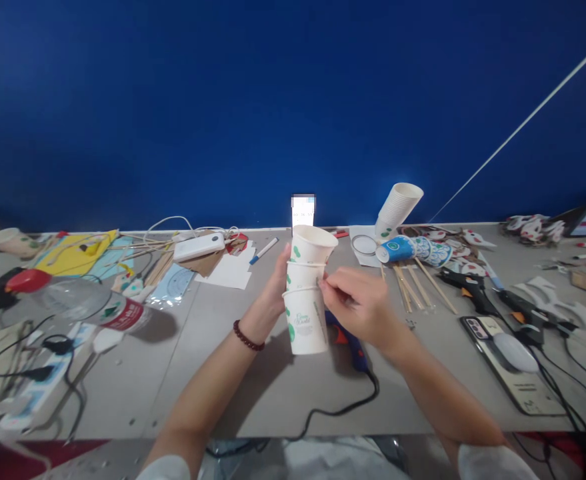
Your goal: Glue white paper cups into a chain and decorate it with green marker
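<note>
Three white paper cups with green marks (306, 323) form a column in the middle, each partly inside the one below. My left hand (274, 293), with a dark red bead bracelet at the wrist, is closed around the column from the left and behind. On the right side, my right hand (355, 300) has its fingers pinched against the cups near the middle cup's lower part; what is between those fingertips, if anything, is too small to make out. A blue glue gun (355, 350) lies on the table behind and below my right hand, its black cable running toward the front edge.
A plastic bottle (90, 303) and a power strip (55, 380) lie left. Behind right stands a tilted cup stack (397, 208), with blue cups (397, 249) and wooden sticks (410, 287) nearby. Black glue guns (473, 290) and a phone (513, 370) are right.
</note>
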Demonstrator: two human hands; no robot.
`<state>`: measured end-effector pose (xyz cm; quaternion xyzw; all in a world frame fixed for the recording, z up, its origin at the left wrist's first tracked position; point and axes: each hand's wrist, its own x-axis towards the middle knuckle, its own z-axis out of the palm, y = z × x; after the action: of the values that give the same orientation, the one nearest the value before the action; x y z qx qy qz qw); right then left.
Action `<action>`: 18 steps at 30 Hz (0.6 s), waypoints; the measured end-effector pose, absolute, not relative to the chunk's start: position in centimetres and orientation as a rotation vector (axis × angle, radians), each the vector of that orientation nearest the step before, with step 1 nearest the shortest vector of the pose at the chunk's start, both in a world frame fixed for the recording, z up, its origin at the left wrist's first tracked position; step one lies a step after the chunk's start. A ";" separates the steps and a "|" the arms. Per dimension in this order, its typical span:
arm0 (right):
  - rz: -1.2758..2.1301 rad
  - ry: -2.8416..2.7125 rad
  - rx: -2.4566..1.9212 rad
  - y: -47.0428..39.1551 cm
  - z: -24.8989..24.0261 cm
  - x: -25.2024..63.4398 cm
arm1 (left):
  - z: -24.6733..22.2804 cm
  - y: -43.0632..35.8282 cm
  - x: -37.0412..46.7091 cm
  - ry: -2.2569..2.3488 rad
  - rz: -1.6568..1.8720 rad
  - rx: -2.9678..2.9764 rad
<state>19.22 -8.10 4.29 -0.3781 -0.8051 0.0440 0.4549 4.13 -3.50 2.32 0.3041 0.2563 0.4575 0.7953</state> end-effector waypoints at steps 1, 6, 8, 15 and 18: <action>0.108 -1.999 -0.905 -8.1 4.3 19.2 | 2.2 -3.3 4.0 0.567 0.981 0.667; 0.183 -2.029 -0.752 -8.5 4.8 18.8 | 1.4 -1.8 3.0 0.604 0.981 0.668; 0.258 -2.050 -0.668 -8.8 5.1 18.7 | 1.0 -1.2 2.7 0.613 1.013 0.651; 0.513 -2.188 -0.515 -9.7 5.7 18.7 | 0.6 0.1 2.0 0.652 1.157 0.682; 0.515 -2.090 -0.766 -8.9 5.2 18.9 | 0.6 0.1 1.9 0.695 1.177 0.736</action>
<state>18.85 -8.93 5.24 -0.3048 -0.8322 0.2051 0.4154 1.90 0.10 0.64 0.3322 0.3135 0.5311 0.7137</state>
